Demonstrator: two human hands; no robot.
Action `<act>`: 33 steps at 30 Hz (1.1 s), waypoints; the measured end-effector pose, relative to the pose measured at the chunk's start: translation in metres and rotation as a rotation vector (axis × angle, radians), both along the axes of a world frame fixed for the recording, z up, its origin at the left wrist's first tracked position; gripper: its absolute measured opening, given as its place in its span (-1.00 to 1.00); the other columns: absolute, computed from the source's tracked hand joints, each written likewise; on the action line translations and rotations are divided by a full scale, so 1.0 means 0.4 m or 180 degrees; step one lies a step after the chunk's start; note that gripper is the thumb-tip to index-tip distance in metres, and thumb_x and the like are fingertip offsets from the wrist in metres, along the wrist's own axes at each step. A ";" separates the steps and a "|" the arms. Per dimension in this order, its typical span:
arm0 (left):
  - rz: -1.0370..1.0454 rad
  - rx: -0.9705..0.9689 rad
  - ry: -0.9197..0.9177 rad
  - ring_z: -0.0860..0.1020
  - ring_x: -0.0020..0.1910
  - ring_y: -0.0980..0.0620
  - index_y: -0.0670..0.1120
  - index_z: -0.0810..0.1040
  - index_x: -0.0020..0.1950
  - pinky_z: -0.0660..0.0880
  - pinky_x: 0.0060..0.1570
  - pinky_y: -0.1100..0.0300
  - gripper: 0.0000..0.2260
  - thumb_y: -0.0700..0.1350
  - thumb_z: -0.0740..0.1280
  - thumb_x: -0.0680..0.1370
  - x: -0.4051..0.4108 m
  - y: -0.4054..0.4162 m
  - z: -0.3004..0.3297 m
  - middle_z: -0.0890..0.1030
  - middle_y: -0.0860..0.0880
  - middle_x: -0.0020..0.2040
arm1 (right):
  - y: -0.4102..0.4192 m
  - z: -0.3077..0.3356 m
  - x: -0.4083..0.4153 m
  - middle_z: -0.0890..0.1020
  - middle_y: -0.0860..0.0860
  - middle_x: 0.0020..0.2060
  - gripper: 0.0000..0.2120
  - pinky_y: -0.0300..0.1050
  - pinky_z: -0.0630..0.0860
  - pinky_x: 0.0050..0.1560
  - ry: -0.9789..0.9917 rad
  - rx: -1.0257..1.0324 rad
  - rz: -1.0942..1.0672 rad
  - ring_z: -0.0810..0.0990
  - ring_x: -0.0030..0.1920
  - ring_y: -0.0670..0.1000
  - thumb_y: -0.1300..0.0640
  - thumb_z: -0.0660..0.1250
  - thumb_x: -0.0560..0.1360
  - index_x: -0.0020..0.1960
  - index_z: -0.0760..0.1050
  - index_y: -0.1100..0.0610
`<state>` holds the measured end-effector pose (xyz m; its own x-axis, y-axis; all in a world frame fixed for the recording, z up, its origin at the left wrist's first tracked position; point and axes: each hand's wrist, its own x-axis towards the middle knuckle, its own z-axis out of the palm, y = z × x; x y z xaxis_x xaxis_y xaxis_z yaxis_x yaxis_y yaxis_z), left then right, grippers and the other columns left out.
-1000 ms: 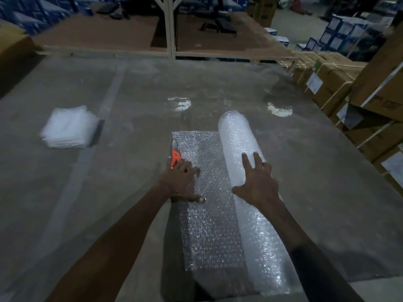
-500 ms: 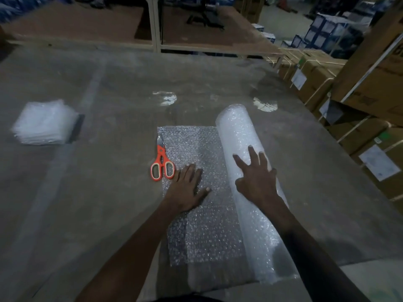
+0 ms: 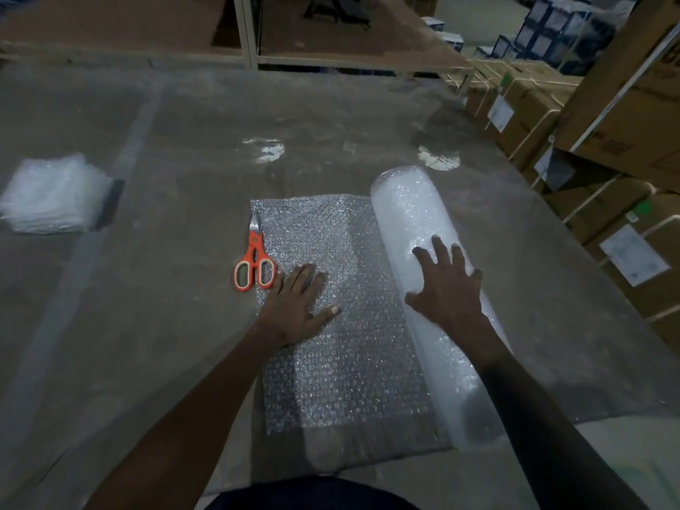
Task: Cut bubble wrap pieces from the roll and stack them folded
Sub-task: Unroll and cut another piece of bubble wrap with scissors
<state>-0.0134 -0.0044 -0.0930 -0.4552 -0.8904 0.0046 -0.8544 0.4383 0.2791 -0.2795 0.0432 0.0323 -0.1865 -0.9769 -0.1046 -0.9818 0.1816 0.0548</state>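
Roll (image 3: 423, 259) runs lengthwise right of centre under our flat right hand (image 3: 447, 288); our left hand (image 3: 298, 307), fingers straight, pins the sheet (image 3: 349, 362), nearer the scissors (image 3: 254, 261) just beside it.

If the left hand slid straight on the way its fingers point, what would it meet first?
Probably nothing solid: the left hand lies flat on the unrolled sheet, fingers pointing up it. The scissors lie just left of that line.

Bubble wrap roll (image 3: 423, 230) lies partly unrolled (sheet (image 3: 349, 362) flat); folded stack (image 3: 55, 195) far left.
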 end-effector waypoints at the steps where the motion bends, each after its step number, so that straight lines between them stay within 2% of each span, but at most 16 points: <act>1: -0.0003 0.0005 0.0003 -0.15 0.62 -0.01 0.06 -0.01 0.65 -0.36 0.48 -0.01 -0.21 0.47 -0.13 0.52 -0.001 0.000 0.003 -0.07 -0.04 0.65 | -0.002 0.003 -0.010 -0.04 0.03 0.65 -0.18 0.45 0.26 0.42 -0.0045 -0.0006 -0.0078 -0.02 0.62 0.22 -0.16 0.45 0.48 0.58 0.09 -0.09; 4: -0.0040 0.0024 0.0019 -0.17 0.62 -0.02 0.04 -0.02 0.65 -0.37 0.47 0.00 -0.18 0.48 -0.16 0.51 -0.001 0.002 0.005 -0.09 -0.06 0.65 | -0.001 0.012 -0.040 -0.06 0.06 0.65 -0.15 0.48 0.24 0.42 -0.0207 -0.0006 -0.0283 -0.02 0.62 0.22 -0.11 0.44 0.50 0.62 0.02 -0.12; 8: -0.0075 0.0028 0.0127 -0.17 0.61 -0.02 0.02 -0.01 0.65 -0.35 0.49 -0.03 -0.16 0.50 -0.17 0.50 -0.002 0.011 0.004 -0.09 -0.07 0.65 | 0.010 -0.001 -0.086 -0.06 0.05 0.65 -0.20 0.48 0.25 0.41 -0.0286 -0.0079 -0.0328 0.02 0.61 0.23 -0.20 0.33 0.53 0.63 -0.01 -0.16; 11: -0.0074 0.0050 0.0124 -0.16 0.62 -0.02 0.02 0.00 0.65 -0.31 0.52 -0.06 -0.14 0.51 -0.18 0.49 -0.002 0.012 0.010 -0.08 -0.06 0.65 | 0.014 -0.006 -0.120 -0.07 0.04 0.65 -0.13 0.46 0.29 0.39 -0.0413 -0.0071 -0.0372 0.04 0.60 0.25 -0.29 0.36 0.49 0.64 -0.04 -0.19; 18: -0.0101 0.0033 0.0140 -0.15 0.62 -0.02 0.03 0.00 0.65 -0.28 0.53 -0.07 -0.19 0.48 -0.08 0.53 0.000 0.012 0.009 -0.07 -0.06 0.65 | 0.013 -0.017 -0.122 -0.10 0.05 0.65 -0.10 0.48 0.33 0.35 -0.0412 -0.0005 -0.0345 0.05 0.60 0.25 -0.26 0.37 0.49 0.64 -0.09 -0.18; 21: -0.0102 0.0033 0.0115 -0.12 0.62 -0.03 0.02 0.02 0.65 -0.23 0.55 -0.09 -0.19 0.48 -0.10 0.53 -0.001 0.010 0.016 -0.04 -0.06 0.65 | 0.011 -0.006 -0.116 -0.12 0.07 0.65 -0.10 0.50 0.27 0.38 -0.0409 0.0041 -0.0327 0.00 0.61 0.27 -0.26 0.37 0.50 0.65 -0.09 -0.16; 23: -0.0116 -0.0050 0.0137 -0.07 0.62 -0.06 -0.02 0.07 0.64 -0.16 0.56 -0.12 -0.18 0.47 -0.14 0.53 0.003 0.013 0.023 0.03 -0.09 0.65 | 0.005 0.005 -0.108 -0.14 0.09 0.65 -0.09 0.53 0.17 0.42 -0.0330 0.0059 -0.0291 -0.07 0.62 0.28 -0.28 0.37 0.51 0.65 -0.10 -0.13; 25: -0.0072 -0.0076 0.0175 -0.08 0.62 -0.06 -0.07 0.06 0.64 -0.19 0.57 -0.09 -0.18 0.45 -0.14 0.54 0.020 0.017 0.036 0.03 -0.10 0.64 | -0.005 0.016 -0.085 -0.13 0.11 0.65 -0.09 0.55 0.06 0.44 -0.0201 -0.0069 -0.0181 -0.13 0.62 0.29 -0.30 0.34 0.52 0.65 -0.10 -0.07; 27: 0.0081 -0.0152 0.0197 -0.08 0.62 -0.06 -0.07 0.04 0.64 -0.20 0.57 -0.07 -0.21 0.41 -0.11 0.56 0.055 0.023 0.048 0.01 -0.09 0.65 | -0.019 0.025 -0.041 -0.11 0.10 0.66 -0.11 0.53 0.00 0.45 -0.0179 -0.0228 -0.0009 -0.16 0.63 0.26 -0.30 0.31 0.54 0.66 -0.08 -0.02; 30: 0.0312 -0.0324 0.0184 -0.01 0.62 -0.09 -0.07 0.09 0.63 -0.11 0.56 -0.13 -0.23 0.39 -0.07 0.57 0.130 0.024 0.060 0.06 -0.10 0.64 | -0.044 0.019 0.057 -0.02 0.08 0.66 -0.18 0.44 -0.02 0.51 -0.0467 -0.0274 0.0317 -0.12 0.64 0.21 -0.27 0.27 0.58 0.66 -0.02 0.02; 33: 0.0526 -0.0219 0.0122 -0.01 0.62 -0.09 -0.09 0.05 0.64 -0.06 0.55 -0.17 -0.17 0.44 -0.14 0.54 0.214 0.020 0.062 0.03 -0.10 0.64 | -0.072 -0.006 0.175 0.27 0.15 0.58 -0.27 0.19 0.17 0.55 -0.1119 -0.0319 0.0777 0.18 0.59 0.18 -0.16 0.33 0.58 0.63 0.17 0.11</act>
